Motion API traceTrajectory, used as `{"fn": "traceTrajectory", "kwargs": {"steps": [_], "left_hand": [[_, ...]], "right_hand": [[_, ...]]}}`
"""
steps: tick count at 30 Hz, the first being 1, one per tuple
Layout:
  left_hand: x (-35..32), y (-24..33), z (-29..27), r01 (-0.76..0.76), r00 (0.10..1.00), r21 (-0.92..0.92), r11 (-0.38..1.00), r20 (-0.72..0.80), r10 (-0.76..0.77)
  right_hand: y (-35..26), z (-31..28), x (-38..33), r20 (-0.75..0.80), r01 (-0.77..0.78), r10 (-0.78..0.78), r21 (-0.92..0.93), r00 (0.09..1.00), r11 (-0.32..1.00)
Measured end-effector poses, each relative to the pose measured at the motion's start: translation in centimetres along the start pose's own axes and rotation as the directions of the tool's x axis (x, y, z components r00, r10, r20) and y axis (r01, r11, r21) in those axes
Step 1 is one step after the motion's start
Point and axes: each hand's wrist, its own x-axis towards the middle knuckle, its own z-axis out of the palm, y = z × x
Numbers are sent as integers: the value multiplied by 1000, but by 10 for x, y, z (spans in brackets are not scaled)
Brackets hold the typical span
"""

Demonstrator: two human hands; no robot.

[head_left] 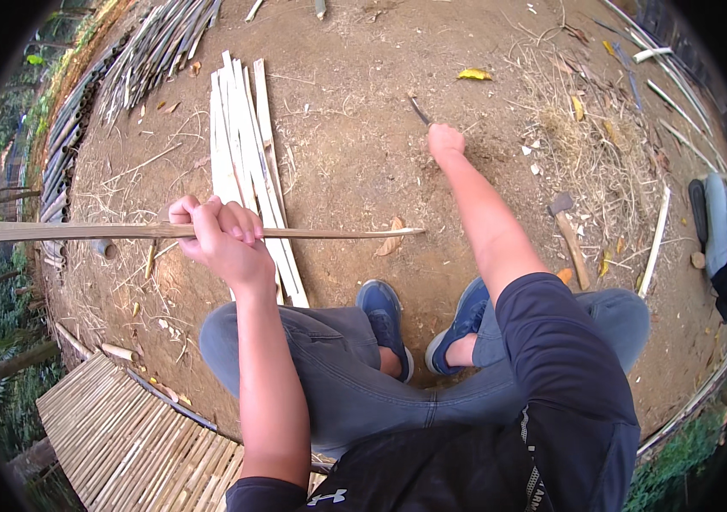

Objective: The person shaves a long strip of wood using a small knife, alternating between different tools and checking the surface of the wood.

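My left hand (223,235) is closed around a long, thin split-wood strip (321,233), which looks like bamboo. The strip lies level across the view, running past the left edge, and its tapered tip ends in front of my shoes. My right arm is stretched forward, and its hand (446,142) is a fist around a knife (419,110). A short dark length of the knife shows beyond the fist, pointing forward and left; its handle is hidden. The knife is well apart from the strip, low over the dirt ground.
Pale split strips (248,145) lie in a pile beyond my left hand. A bundle of thin sticks (159,51) is at the far left. A hatchet (570,239) lies by my right knee, near dry shavings (590,128). A slatted mat (142,435) spreads at the lower left.
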Motion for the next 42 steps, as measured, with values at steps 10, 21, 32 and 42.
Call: {"fn": "traceTrajectory", "kwargs": {"steps": [10, 21, 32, 42], "left_hand": [[11, -6, -10, 15, 995, 11, 1000, -101, -13], [-26, 6, 27, -7, 998, -28, 1000, 56, 9], [-36, 16, 5, -34, 999, 20, 999, 27, 33], [-30, 15, 19, -54, 999, 55, 997, 14, 53]], "right_hand": [[157, -61, -26, -34, -478, 505, 271, 862, 835], [279, 27, -151, 128, -406, 396, 59, 909, 912], [313, -3, -205, 137, -796, 785, 124, 605, 592], [349, 3, -208, 58, -747, 746, 106, 663, 656]]}}
